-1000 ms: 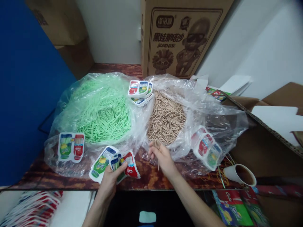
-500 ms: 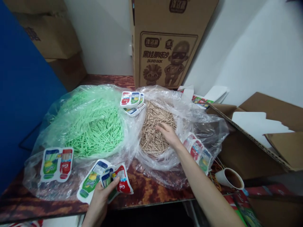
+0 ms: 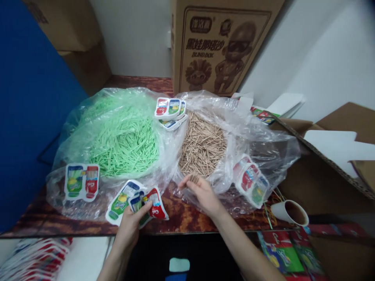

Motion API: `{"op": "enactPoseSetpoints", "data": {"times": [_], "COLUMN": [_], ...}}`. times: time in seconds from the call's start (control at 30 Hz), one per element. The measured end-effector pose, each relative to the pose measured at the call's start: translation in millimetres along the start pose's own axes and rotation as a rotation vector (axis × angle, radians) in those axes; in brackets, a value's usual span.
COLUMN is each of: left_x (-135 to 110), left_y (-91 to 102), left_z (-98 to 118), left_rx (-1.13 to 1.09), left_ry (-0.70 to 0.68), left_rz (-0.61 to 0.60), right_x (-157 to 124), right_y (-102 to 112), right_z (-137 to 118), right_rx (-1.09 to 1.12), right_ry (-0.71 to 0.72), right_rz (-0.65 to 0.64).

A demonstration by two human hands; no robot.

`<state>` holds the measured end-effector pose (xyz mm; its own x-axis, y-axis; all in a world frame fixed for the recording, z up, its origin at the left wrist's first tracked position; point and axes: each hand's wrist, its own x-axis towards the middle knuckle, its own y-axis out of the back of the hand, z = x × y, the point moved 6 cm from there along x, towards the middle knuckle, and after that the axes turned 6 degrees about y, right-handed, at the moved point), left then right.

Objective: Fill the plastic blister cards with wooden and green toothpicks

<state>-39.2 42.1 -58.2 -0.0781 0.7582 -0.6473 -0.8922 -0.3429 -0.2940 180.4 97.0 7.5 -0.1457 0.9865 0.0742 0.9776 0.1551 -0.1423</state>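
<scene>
Near the table's front edge, my left hand (image 3: 133,220) pinches a printed pouch (image 3: 156,203) with a red cola side and a green-blue side. Beneath and beside it lies another bottle-shaped pouch (image 3: 121,201) with a Sprite print. My right hand (image 3: 202,193) is closed round a small bunch of brown sticks (image 3: 194,178), just in front of the open plastic bag of brown sticks (image 3: 202,144). To the left of that bag is a larger clear bag full of light green sticks (image 3: 125,144).
Printed pouches lie left (image 3: 82,181), at the back between the bags (image 3: 170,111), and right (image 3: 252,181). A paper cup of brown liquid (image 3: 290,212) stands near the right front edge. An open carton (image 3: 319,171) is at the right; a tall printed carton (image 3: 222,47) stands behind.
My right hand has drawn back from the bag of brown sticks toward me, with a small bunch of sticks in it. My left hand still holds the pouch. The view has tilted down.
</scene>
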Motion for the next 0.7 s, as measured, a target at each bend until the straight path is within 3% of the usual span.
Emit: {"op": "enactPoseSetpoints", "data": {"times": [0.1,0.23,0.7], "left_x": [0,-1,-6], "left_y": [0.1,-0.5,-8.8], "left_z": [4,7,7], "left_rx": [-0.023,-0.034,-0.043], "left_ry": [-0.027,-0.05,-0.041], "left_rz": [-0.003,-0.019,0.01], "right_x": [-30,-46,-54], "right_y": [-19,-22,-27], "right_z": [33,59,64], "right_rx": [-0.141,-0.281,-0.312], "right_ry": [-0.032,-0.017,0.055], "right_rz": [-0.03,-0.019,-0.037]}}
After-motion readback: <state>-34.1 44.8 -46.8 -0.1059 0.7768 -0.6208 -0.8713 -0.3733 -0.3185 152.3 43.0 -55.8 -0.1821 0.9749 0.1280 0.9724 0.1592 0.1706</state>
